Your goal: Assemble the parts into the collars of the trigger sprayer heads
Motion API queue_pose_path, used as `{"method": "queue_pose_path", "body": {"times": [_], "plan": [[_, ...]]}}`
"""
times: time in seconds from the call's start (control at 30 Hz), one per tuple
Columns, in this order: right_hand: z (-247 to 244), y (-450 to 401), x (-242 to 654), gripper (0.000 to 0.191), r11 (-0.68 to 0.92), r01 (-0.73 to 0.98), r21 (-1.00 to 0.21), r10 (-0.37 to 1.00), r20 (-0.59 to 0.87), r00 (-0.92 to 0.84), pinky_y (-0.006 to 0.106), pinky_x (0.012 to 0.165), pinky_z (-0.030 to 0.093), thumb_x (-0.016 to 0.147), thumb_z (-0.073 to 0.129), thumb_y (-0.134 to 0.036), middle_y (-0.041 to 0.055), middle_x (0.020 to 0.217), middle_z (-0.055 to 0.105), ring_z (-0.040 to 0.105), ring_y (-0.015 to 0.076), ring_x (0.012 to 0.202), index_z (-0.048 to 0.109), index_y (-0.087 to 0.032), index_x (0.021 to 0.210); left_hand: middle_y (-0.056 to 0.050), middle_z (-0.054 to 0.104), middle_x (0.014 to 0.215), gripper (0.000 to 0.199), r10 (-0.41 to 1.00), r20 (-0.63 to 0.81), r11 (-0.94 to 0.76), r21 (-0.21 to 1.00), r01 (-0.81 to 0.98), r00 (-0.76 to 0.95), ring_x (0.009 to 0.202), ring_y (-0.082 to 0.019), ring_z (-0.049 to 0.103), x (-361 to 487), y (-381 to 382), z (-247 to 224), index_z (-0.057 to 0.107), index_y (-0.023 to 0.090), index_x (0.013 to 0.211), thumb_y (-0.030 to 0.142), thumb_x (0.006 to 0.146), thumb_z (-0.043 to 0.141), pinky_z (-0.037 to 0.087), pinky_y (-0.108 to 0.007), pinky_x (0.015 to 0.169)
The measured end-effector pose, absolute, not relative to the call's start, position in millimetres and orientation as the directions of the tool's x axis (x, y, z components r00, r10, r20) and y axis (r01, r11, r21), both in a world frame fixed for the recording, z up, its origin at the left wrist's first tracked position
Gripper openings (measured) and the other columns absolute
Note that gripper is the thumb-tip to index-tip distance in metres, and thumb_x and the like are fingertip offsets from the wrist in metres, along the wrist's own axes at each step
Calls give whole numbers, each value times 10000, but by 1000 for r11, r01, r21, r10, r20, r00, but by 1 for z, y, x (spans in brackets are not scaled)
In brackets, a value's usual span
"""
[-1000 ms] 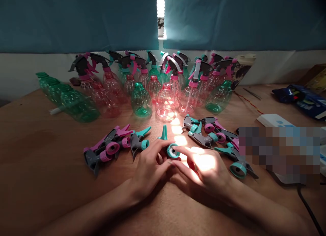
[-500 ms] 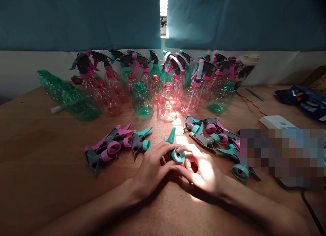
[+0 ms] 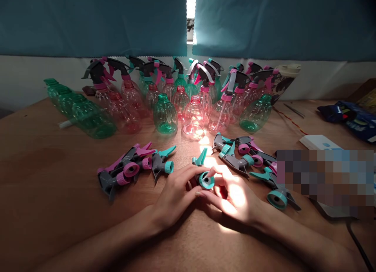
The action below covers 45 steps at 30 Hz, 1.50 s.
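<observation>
The left hand [image 3: 176, 189] pinches a spray head [image 3: 209, 182] between fingers and thumb. The right hand [image 3: 236, 193] is bent, one fingertip at its round opening; whether it also grips, I cannot tell. The spray head is between both hands, opening toward the person, teal trigger [image 3: 201, 157] pointing away. Farther, a green bottle [image 3: 165, 117] stands upright.
</observation>
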State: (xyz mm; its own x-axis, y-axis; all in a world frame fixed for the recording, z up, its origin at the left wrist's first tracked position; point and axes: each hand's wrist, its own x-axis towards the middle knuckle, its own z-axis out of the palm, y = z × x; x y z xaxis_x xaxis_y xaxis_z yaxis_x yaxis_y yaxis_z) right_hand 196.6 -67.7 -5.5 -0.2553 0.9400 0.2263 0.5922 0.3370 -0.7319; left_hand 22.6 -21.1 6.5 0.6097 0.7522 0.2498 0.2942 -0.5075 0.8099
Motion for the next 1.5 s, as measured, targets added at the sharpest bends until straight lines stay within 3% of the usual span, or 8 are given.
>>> {"method": "queue_pose_path", "body": {"times": [0.1,0.27,0.47,0.8,1.0,1.13,1.33,1.5], "plan": [[-5,-67,199,276,318,579,-751,943,188,-274,223,458,370,866,559,-396,-43,521,489,434,94,468,575,-173,704,-1,659,874,345,752,236,-506,806,308,616,680,-122,550,23,-21,7,631,184,1074,27,768,605,429,-215,616],[-3,-64,208,264,328,552,-767,932,167,-321,209,429,336,872,557,-369,-75,537,480,415,87,455,559,-155,1027,-11,646,876,299,735,215,-501,812,300,643,686,-128,548,24,-22,7,620,175,1078,76,798,592,434,-226,624],[6,-61,213,168,366,563,-741,920,196,-340,219,445,318,890,518,-303,-64,527,457,373,83,461,601,-166,841,-13,647,915,321,718,154,-481,815,323,679,717,-131,543,23,-21,7,622,193,1102,77,805,579,438,-228,652],[20,-53,227,169,525,592,-611,835,234,-498,207,492,391,894,526,-206,-18,650,642,531,101,528,689,-206,850,-19,668,941,315,710,120,-435,849,299,694,754,-147,576,23,-20,4,631,203,1070,59,802,553,453,-243,680],[15,-50,232,216,566,628,-534,821,292,-491,217,498,413,897,535,-255,1,628,649,564,118,532,679,-193,748,-19,683,896,306,689,94,-407,871,276,718,703,-137,591,23,-20,6,632,209,1120,117,832,585,458,-218,613],[13,-50,230,240,599,627,-499,800,325,-505,223,506,432,925,492,-253,17,679,672,586,128,555,674,-198,778,-22,682,882,345,691,91,-406,869,282,717,728,-154,601,23,-20,6,625,220,1154,128,823,590,472,-233,635],[3,-53,224,231,716,601,-354,668,597,-445,228,543,472,959,428,-214,17,699,670,608,123,586,639,-191,868,-17,682,891,406,728,81,-379,875,301,680,766,-160,595,23,-19,6,625,211,1137,48,773,554,460,-235,641],[4,-56,223,220,729,619,-292,629,642,-438,252,561,507,949,418,-170,24,701,677,637,140,606,599,-202,829,-7,672,838,290,771,55,-290,917,274,634,665,-132,571,27,-20,6,642,195,1060,108,792,575,443,-213,568]]}}
